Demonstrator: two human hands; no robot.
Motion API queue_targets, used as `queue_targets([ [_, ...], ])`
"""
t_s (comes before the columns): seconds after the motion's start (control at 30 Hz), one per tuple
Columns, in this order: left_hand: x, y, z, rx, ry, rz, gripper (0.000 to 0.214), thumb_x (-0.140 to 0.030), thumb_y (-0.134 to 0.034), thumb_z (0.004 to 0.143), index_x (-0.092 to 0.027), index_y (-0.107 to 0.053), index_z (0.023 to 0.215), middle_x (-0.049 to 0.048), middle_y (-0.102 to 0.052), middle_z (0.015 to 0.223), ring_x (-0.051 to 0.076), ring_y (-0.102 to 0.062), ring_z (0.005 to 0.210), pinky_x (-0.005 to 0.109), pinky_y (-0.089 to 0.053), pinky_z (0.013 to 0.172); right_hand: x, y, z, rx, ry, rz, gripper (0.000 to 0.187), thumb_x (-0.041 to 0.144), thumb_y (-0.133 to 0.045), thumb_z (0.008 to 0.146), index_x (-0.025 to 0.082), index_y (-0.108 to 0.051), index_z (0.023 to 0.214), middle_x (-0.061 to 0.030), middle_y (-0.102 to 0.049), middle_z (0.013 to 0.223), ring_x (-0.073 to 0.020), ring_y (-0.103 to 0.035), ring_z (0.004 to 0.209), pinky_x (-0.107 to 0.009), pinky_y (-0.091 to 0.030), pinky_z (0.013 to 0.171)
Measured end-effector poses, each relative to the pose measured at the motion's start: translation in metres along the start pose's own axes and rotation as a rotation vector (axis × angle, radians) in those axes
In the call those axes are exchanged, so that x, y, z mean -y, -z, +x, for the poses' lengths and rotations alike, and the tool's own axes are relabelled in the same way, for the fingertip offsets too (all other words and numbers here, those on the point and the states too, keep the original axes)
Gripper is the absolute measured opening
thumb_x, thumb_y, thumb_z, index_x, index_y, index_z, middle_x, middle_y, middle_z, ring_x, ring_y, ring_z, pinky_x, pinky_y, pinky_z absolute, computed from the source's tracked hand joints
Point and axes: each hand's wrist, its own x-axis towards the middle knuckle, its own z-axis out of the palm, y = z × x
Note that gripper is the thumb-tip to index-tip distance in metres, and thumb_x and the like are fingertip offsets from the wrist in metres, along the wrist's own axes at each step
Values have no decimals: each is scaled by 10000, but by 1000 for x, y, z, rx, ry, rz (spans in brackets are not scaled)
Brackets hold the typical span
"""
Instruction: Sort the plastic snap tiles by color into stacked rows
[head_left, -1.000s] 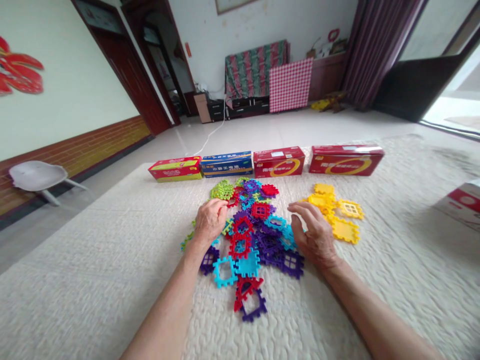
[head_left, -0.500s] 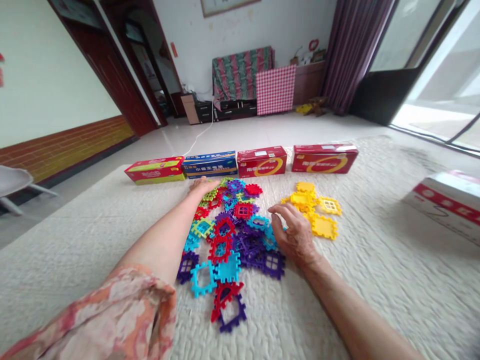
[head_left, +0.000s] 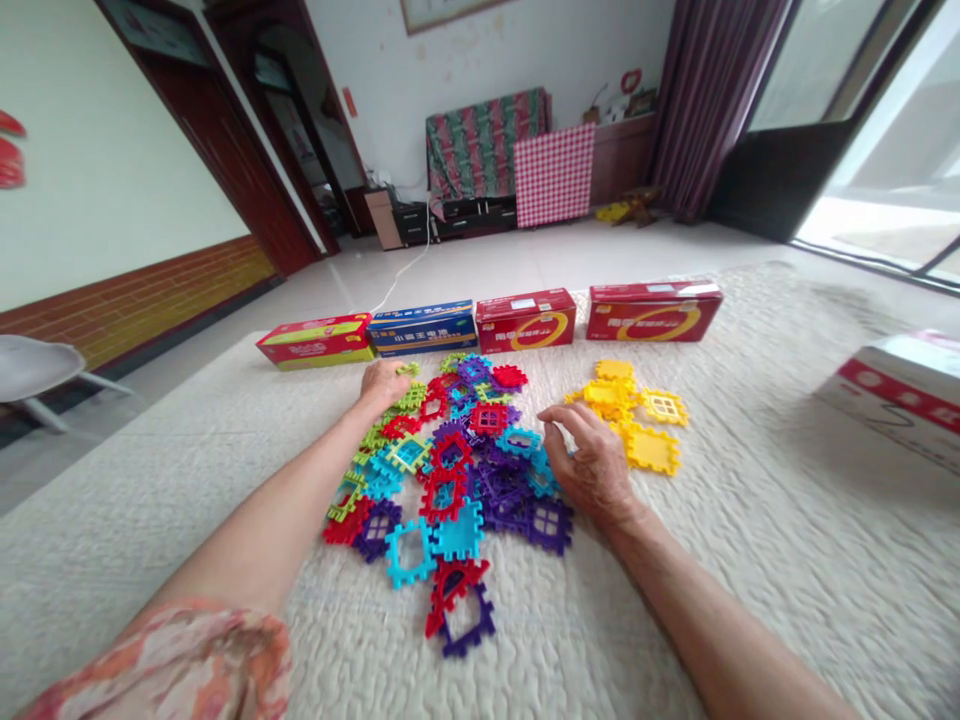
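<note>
My left hand (head_left: 385,385) is at the far left of a heap of plastic interlocking blocks, its fingers closed on a lime-green block (head_left: 409,369). The heap holds flat notched pieces in several colours, among them a red window block (head_left: 489,418), a purple window block (head_left: 550,524) and a cyan square block (head_left: 459,531). My right hand (head_left: 591,460) hovers or rests at the heap's right edge, beside cyan blocks. Its fingers are bent, thumb and forefinger apart, with nothing visible between them. A separate group of yellow blocks (head_left: 652,448) lies just beyond its right side.
Behind the blocks stands a row of boxes: a red-and-green box (head_left: 316,342), a blue box (head_left: 424,328) and two red boxes (head_left: 526,322). A white-and-red carton (head_left: 896,400) sits at right on the quilted cover (head_left: 750,560). A pale chair (head_left: 37,370) is at far left.
My left hand has drawn back to the left from the heap's far end, a lime-green block at its fingertips. The right hand has stayed nearly still. The view has shifted slightly.
</note>
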Motion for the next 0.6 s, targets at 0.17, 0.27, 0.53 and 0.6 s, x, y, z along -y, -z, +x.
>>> queue_targets([
  [0.17,13,36,-25,273,-135,-50,290,-479,-631,701,-216,-751,729,4,-691,630,221,-662,752,255,-467,663,0,0,-1,14,-4,8,130,161,-513,871,223,-628,878,-43,-690,857,-199,-647,820,-325,-494,750],
  [0.27,16,49,-22,398,-161,-258,442,-603,-587,718,-194,-748,757,17,-713,694,188,-651,718,250,-479,675,0,0,-1,7,-7,6,128,160,-516,870,216,-631,877,-44,-691,858,-200,-648,820,-326,-492,748],
  [0.53,-8,11,19,153,42,50,271,-430,-692,634,-217,-753,791,24,-751,817,236,-668,846,264,-476,705,-2,-1,0,13,-8,-2,130,166,-517,870,225,-634,871,-41,-695,854,-197,-650,810,-324,-491,740],
  [0.6,-16,2,23,205,42,140,251,-436,-744,567,-224,-735,701,36,-750,797,267,-670,865,283,-480,700,-2,-1,-1,16,-10,3,127,171,-519,867,226,-633,869,-39,-693,848,-197,-651,808,-322,-492,738],
])
